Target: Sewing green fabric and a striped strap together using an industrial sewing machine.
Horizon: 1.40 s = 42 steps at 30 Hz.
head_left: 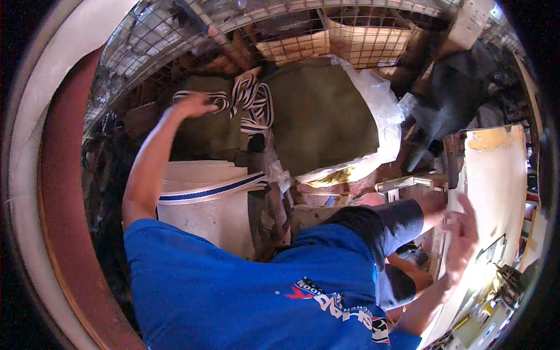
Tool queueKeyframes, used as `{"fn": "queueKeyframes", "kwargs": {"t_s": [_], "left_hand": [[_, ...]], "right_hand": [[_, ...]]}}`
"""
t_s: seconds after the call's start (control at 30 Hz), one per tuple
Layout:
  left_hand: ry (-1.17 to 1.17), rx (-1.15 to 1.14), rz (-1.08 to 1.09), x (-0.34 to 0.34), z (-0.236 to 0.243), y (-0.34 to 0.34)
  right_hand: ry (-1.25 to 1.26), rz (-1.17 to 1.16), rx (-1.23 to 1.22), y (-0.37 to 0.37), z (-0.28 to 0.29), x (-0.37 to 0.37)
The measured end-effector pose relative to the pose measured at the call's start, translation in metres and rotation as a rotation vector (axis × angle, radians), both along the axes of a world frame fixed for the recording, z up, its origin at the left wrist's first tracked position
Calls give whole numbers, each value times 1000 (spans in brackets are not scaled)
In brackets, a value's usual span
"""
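My left hand reaches out at the upper left, over a coiled white strap with dark stripes. Part of that strap loops right beside my fingers; whether they grip it is hard to make out. Beneath lies dark olive folded fabric, and a larger olive fabric stack rests to the right on clear plastic sheeting. Nearer me, off-white fabric has a blue-striped strap across it. My right hand is raised on the right, fingers apart and holding nothing, before a pale board.
Wire mesh spans the far side, with wooden pieces behind it. A pale board stands at the right. Black sheeting hangs at the far right. A reddish-brown beam edges the left. Tools and clutter sit at lower right.
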<state>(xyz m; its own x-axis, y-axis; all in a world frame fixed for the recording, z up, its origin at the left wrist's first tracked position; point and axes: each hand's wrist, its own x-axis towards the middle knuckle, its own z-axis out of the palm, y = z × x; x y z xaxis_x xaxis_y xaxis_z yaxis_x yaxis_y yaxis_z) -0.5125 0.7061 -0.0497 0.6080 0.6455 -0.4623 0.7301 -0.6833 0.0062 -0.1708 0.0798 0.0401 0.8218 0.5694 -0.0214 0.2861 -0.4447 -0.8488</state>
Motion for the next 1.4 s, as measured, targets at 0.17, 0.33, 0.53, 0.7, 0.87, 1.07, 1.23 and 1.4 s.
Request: {"fn": "queueKeyframes", "kwargs": {"t_s": [0.17, 0.33, 0.53, 0.7, 0.87, 1.07, 1.23, 1.4], "left_hand": [[353, -119, -208, 40, -47, -58], [305, -43, -168, 19, -42, -31], [393, -32, -268, 28, -8, -67], [557, -136, -338, 72, 13, -119], [228, 103, -315, 169, -18, -97], [-398, -53, -283, 266, -159, -42], [-289, 46, -207, 288, -251, 17], [-127, 155, -484, 272, -291, 71]], "right_hand": [[-426, -509, -149, -121, -5, 26], [-326, -565, -333, -191, -58, 37], [-582, -499, -238, -197, -80, 29], [-483, -538, -209, -180, -63, 20], [-561, -495, -250, -168, -57, 8], [-819, -474, -495, -160, -61, 0], [-800, -524, -596, -149, -58, 0], [-754, -554, -664, -144, -55, 1]]}}
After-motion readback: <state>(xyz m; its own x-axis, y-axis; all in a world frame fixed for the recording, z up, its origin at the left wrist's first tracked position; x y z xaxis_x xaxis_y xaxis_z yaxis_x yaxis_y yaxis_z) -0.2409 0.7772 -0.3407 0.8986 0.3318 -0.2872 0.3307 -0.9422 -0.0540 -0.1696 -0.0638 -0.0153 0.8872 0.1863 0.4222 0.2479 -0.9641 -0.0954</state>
